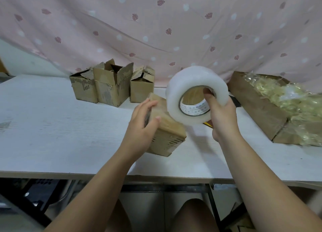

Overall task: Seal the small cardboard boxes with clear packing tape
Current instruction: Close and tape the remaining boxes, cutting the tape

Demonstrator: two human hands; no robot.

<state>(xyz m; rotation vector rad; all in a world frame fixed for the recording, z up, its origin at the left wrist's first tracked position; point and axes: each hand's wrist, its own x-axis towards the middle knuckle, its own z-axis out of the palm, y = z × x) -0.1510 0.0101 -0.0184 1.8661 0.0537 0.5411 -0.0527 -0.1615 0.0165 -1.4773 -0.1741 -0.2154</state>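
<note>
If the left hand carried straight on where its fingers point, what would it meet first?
Likely the tape roll in the right hand, just beyond the box the left hand grips; depth unclear.

A single head-worn wide-angle camera looks forward and down from the near edge of the bench [61,136], close above it, facing the far curtain [156,31]; the person's knees show below.

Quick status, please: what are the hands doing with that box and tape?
Left hand holds small cardboard box on table. Right hand grips clear tape roll, raised beside box. Open boxes wait behind, nothing blocking.
</note>
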